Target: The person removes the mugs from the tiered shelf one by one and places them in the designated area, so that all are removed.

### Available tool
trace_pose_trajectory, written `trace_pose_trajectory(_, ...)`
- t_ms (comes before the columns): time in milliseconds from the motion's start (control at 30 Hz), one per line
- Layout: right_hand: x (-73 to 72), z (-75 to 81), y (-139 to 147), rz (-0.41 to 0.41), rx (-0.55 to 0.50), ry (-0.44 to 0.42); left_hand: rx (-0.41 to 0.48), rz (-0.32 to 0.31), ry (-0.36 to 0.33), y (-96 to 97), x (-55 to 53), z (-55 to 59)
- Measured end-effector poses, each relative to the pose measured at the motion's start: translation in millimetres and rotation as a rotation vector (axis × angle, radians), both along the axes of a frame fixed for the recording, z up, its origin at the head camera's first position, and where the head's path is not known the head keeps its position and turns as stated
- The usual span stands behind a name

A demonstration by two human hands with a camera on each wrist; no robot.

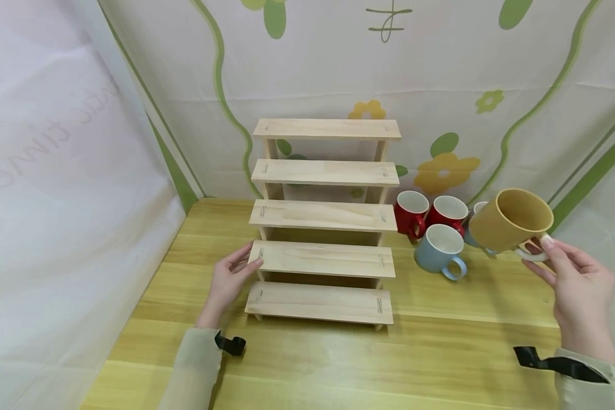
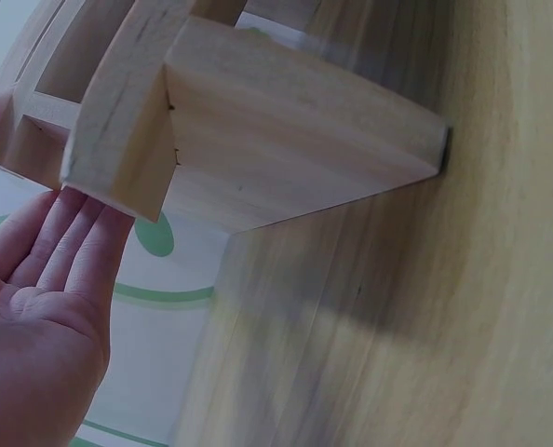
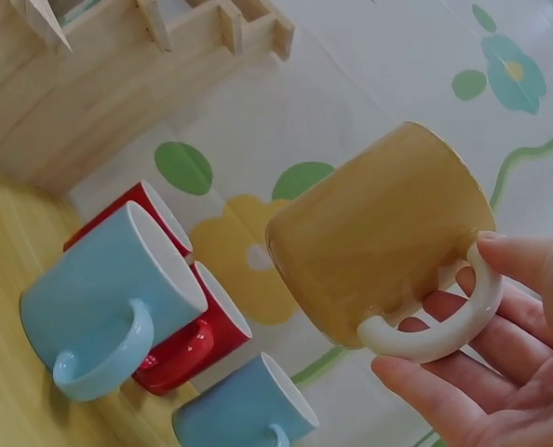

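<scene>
A yellow mug (image 1: 509, 222) with a white handle is held up on the right, tilted. My right hand (image 1: 581, 285) grips it by the handle, thumb on top, as the right wrist view also shows. A stepped wooden shelf (image 1: 323, 259) stands in the middle. My left hand (image 1: 230, 279) holds the left end of its second step from the bottom, thumb on top and fingers against the end. Between shelf and yellow mug stand a light blue mug (image 1: 433, 259), a red mug (image 1: 407, 208) and another red mug (image 1: 448, 210). A further blue mug (image 3: 244, 410) is partly hidden in the head view.
The shelf and mugs stand on a wooden table (image 1: 307, 370). Behind and to the left hang white cloths, the back cloth (image 1: 328, 68) printed with flowers and green lines. The back cloth is close behind the shelf and mugs.
</scene>
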State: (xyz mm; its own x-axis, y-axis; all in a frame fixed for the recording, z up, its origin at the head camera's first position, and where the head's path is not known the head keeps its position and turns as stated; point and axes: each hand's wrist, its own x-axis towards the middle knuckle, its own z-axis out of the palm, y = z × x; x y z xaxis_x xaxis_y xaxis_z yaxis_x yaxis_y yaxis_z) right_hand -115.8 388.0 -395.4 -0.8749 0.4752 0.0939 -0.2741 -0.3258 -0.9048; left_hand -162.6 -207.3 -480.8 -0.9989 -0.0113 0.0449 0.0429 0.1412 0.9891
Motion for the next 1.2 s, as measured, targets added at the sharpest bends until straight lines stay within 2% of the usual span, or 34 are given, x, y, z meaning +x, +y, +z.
trace_pose_trajectory(200, 1.8, -6.9, 4, 0.014, -0.008, -0.004, 0.008, 0.0, -0.003, -0.6, -0.4, -1.5)
trace_pose_trajectory(367, 7.1, -20.7, 9, 0.031, -0.02, -0.039, 0.008, -0.003, 0.003, -0.8, -0.8, -2.6)
trace_pose_trajectory(600, 12.4, -42.7, 16, 0.012, -0.031, -0.092, -0.004, 0.004, 0.006, -0.7, 0.3, -1.8)
trace_pose_trajectory(867, 14.7, -68.5, 20, 0.09, -0.036, -0.124, 0.003, 0.012, -0.004, -1.9, 0.4, -1.7)
trace_pose_trajectory(1067, 11.2, -84.8, 21, 0.104, 0.008, -0.182, 0.002, 0.008, -0.001, -1.0, -0.6, -2.0)
trace_pose_trajectory(1200, 9.5, -93.4, 24, 0.123, -0.014, -0.184, 0.009, 0.004, -0.001, 0.0, -0.8, -1.8)
